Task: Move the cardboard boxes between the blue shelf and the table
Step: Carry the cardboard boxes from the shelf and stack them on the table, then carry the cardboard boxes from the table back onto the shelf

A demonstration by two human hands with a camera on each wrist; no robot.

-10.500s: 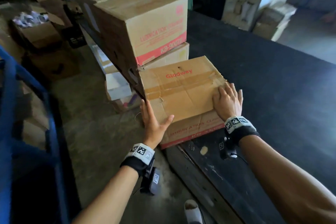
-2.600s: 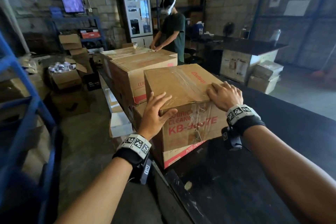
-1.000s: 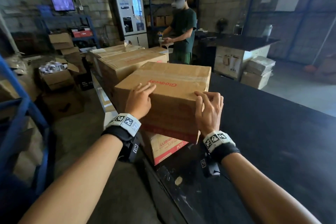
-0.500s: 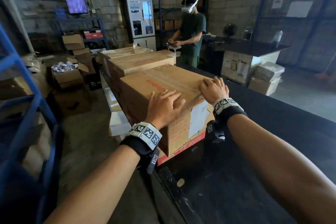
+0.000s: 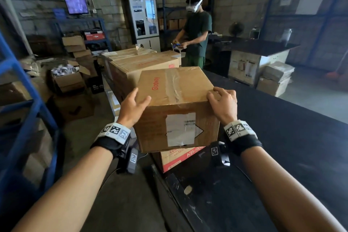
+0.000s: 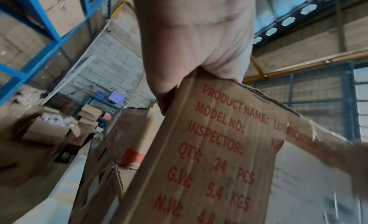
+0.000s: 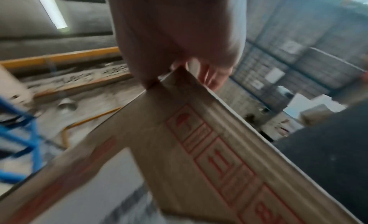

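I hold a taped brown cardboard box (image 5: pixel 175 85) with a white label on its near face, just over another red-printed box (image 5: pixel 180 157) at the black table's (image 5: pixel 282 137) left edge. My left hand (image 5: pixel 131 107) grips the near top left corner, thumb on top and fingers down the side. My right hand (image 5: pixel 223 102) curls over the near top right corner. The left wrist view shows the palm (image 6: pixel 195 38) against the printed side of the box (image 6: pixel 209 164). In the blurred right wrist view, my right hand (image 7: pixel 175 30) sits on a box corner (image 7: pixel 199 156). The blue shelf (image 5: pixel 22 100) stands at the left.
More large cardboard boxes (image 5: pixel 143 66) are stacked along the table's left edge behind mine. A person (image 5: pixel 195 30) wearing a headset stands beyond them. Open and closed cartons (image 5: pixel 69 83) litter the floor at left. A counter (image 5: pixel 259 51) with boxes stands at far right.
The box has turned so its labelled end faces me. Both hands have shifted to its near top corners, and it has come closer to me over the lower box.
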